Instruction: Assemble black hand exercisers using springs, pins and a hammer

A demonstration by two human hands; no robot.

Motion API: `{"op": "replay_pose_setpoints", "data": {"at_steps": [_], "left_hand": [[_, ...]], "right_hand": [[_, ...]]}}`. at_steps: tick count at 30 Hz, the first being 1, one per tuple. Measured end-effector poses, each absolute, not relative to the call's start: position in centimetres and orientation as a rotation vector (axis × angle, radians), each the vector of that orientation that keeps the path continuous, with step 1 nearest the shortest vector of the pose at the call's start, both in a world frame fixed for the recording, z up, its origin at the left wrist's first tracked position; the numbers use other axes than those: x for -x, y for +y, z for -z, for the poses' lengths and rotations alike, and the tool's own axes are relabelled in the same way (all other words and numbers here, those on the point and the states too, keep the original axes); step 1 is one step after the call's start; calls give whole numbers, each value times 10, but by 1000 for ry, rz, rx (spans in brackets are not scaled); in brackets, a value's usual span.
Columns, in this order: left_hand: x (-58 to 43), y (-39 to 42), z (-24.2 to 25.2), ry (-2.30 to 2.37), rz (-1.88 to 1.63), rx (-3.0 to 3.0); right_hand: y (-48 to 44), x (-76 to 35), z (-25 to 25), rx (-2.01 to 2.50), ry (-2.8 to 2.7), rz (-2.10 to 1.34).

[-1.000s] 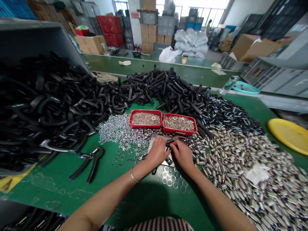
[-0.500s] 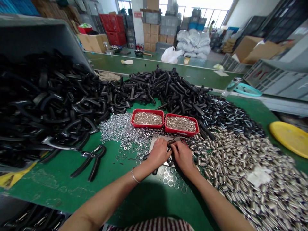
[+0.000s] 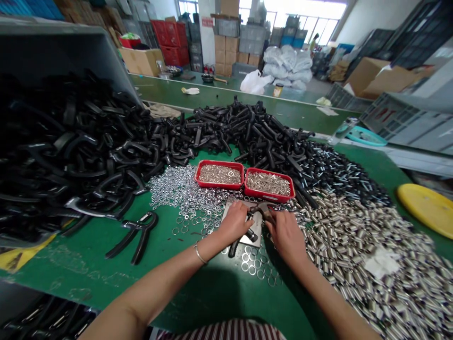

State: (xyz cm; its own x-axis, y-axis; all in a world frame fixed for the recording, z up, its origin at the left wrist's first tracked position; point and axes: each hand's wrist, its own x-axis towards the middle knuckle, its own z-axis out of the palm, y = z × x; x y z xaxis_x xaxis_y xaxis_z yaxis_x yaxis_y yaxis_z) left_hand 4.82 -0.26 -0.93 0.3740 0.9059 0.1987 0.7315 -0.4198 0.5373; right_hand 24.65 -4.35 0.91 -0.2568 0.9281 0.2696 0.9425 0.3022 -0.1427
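Note:
My left hand point(image 3: 236, 219) is closed on a black-handled hand grip point(image 3: 251, 235), holding it down over a flat metal plate point(image 3: 256, 225). Its two legs stick out below my fingers. My right hand point(image 3: 287, 236) is wrapped around the handle of a small hammer point(image 3: 262, 208), whose head lies over the plate close to my left fingertips. The pin or joint under my left fingers is hidden. Just beyond the plate stand two red trays, the left tray point(image 3: 219, 186) with tiny metal parts and the right tray point(image 3: 269, 197) with small pins.
Loose rings point(image 3: 252, 260) lie before the plate, shiny nuts point(image 3: 173, 186) to its left. Metal springs point(image 3: 339, 236) spread across the right side. Black handles point(image 3: 244, 125) pile up behind and fill a grey bin point(image 3: 116, 61). An assembled hand grip point(image 3: 141, 238) lies left; a yellow lid point(image 3: 424, 208) sits right.
My right hand has drawn back to the right, away from my left hand, and the hammer head now shows between them. My left hand stays on the hand grip.

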Motion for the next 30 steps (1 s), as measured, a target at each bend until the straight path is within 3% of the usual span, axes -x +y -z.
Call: {"op": "replay_pose_setpoints", "data": {"at_steps": [3,7,12,20,30], "left_hand": [[-49,9,8,1440,-685,-2277],[-49,18,7,1453,-709,-2251],[-47,15,8,1597,-695,-2191],[-50,15,-1,1592,-627,-2158],[-38,-44,11,1697,-699,-2079]], "right_hand": [[-53,-262,-7,1896,-2343,149],[-52,-268,-2,1993,-2277,-60],[-48,-272,-23,1665,-2024,-513],[-38,-271,-52,1463,-2228,-789],[-69,-262,-57,1440,-2213,-713]]}}
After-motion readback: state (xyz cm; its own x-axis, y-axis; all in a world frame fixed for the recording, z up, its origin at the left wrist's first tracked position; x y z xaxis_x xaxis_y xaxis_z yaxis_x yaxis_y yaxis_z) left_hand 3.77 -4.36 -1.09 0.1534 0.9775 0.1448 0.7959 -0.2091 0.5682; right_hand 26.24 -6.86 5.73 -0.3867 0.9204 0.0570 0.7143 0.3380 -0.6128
